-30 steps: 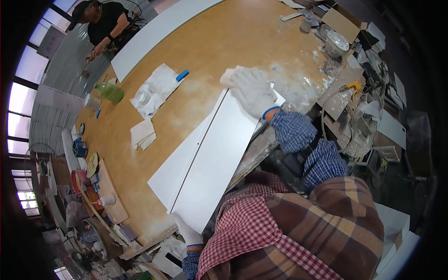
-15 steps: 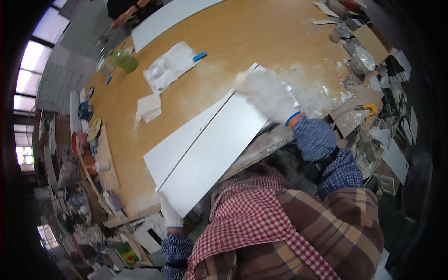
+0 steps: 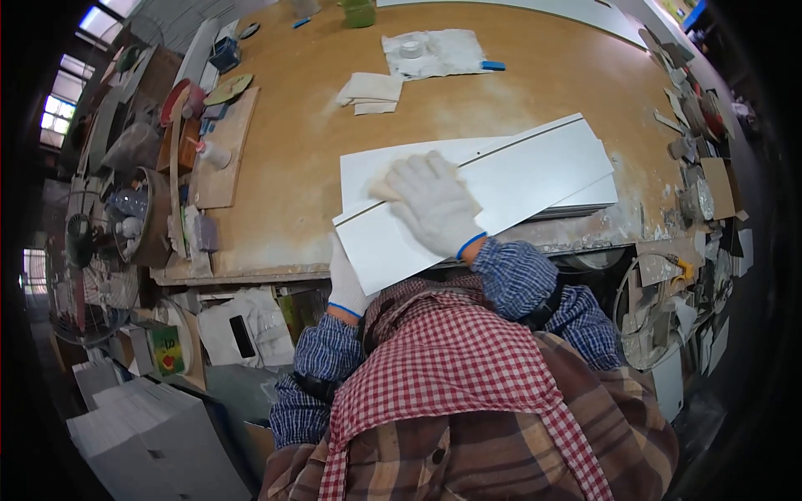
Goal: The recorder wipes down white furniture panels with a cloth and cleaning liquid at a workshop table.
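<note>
A white-gloved right hand (image 3: pixel 433 203) lies flat, fingers extended, over a beige pad (image 3: pixel 381 191) at the centre of the frame, the pad sandwiched between the palm and a long white board (image 3: pixel 535 175) that slants from lower left to upper right. The gloved left hand (image 3: pixel 346 277) meets the board's lower-left end; its fingers are partly hidden there, and whether they pinch the edge cannot be told. Other white boards (image 3: pixel 376 168) lie beneath on the tan worktable (image 3: pixel 284 184), with a folded cloth (image 3: pixel 374 90) and blue block (image 3: pixel 493 66) above
</note>
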A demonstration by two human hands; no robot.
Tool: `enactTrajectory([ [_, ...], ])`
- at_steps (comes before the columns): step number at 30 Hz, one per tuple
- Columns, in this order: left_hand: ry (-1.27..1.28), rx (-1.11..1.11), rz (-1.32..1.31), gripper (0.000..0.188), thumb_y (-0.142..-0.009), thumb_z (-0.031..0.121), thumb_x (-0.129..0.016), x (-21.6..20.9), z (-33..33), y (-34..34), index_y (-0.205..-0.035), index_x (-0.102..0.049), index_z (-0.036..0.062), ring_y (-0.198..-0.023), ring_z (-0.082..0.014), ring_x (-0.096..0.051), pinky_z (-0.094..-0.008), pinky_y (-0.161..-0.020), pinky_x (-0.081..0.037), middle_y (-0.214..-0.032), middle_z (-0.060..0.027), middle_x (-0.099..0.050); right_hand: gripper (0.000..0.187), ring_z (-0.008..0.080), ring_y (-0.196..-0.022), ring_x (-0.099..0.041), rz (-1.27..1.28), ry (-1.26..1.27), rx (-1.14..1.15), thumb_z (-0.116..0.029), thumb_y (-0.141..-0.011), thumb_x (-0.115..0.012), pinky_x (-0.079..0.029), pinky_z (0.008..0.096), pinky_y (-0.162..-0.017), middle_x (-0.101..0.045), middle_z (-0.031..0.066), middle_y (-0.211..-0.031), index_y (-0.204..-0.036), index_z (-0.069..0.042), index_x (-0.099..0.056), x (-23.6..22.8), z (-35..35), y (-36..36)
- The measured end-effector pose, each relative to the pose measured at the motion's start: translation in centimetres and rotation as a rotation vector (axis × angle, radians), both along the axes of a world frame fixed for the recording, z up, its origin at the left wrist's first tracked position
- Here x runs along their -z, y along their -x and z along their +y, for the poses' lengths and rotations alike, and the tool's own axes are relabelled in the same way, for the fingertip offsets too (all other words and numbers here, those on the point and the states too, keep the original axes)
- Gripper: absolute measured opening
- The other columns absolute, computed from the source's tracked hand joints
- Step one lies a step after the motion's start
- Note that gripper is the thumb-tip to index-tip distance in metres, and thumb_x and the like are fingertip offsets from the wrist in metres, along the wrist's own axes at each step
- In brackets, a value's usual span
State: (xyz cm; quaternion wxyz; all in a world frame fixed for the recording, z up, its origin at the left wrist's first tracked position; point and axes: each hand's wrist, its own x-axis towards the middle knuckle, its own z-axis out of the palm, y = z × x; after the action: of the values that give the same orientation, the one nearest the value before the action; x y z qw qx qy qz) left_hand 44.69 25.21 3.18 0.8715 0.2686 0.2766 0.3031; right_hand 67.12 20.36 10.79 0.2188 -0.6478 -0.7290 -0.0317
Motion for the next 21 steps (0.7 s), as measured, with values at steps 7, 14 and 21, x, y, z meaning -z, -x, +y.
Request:
enactTrajectory([
  [7, -1.147, 0.075, 0.803, 0.064, -0.111, 0.056, -0.036, 7.3, -1.0, 2.1, -0.156, -0.045, 0.0115, -0.136, -0.0347, -0.056, -0.0474, -0.124, -0.035, -0.151, -0.0134, -0.057, 0.046, 0.0322, -0.123, -0.052, 0.014, -0.086, -0.439, -0.031, -0.088, -0.068, -0.039, 0.0469, -0.111, -0.06, 0.0099, -0.122, -0.13, -0.011, -0.064, -0.5, 0.0, 9.4],
  [14, 0.352, -0.055, -0.187, 0.062, -0.113, 0.052, -0.037, -0.3, -0.7, -0.3, -0.154, -0.047, 0.007, -0.123, -0.0321, -0.067, -0.0488, -0.103, -0.058, -0.146, -0.0155, -0.06, 0.043, 0.0347, -0.124, -0.054, -0.028, 0.255, -0.341, -0.027, -0.091, -0.066, -0.04, 0.0463, -0.112, -0.062, 0.0108, -0.124, -0.132, -0.013, -0.064, -2.6, -5.7, -1.4],
  [21, 0.335, 0.087, -0.361, 0.065, -0.112, 0.055, -0.035, -2.5, -2.5, -1.1, -0.156, -0.039, 0.0068, -0.138, -0.0344, -0.056, -0.0534, -0.111, -0.054, -0.152, -0.0159, -0.054, 0.037, 0.0329, -0.125, -0.055, -0.1, -0.138, 0.192, -0.02, -0.099, -0.056, -0.038, 0.0484, -0.109, -0.065, 0.0112, -0.131, -0.134, -0.015, -0.066, 1.8, -5.4, -8.9],
])
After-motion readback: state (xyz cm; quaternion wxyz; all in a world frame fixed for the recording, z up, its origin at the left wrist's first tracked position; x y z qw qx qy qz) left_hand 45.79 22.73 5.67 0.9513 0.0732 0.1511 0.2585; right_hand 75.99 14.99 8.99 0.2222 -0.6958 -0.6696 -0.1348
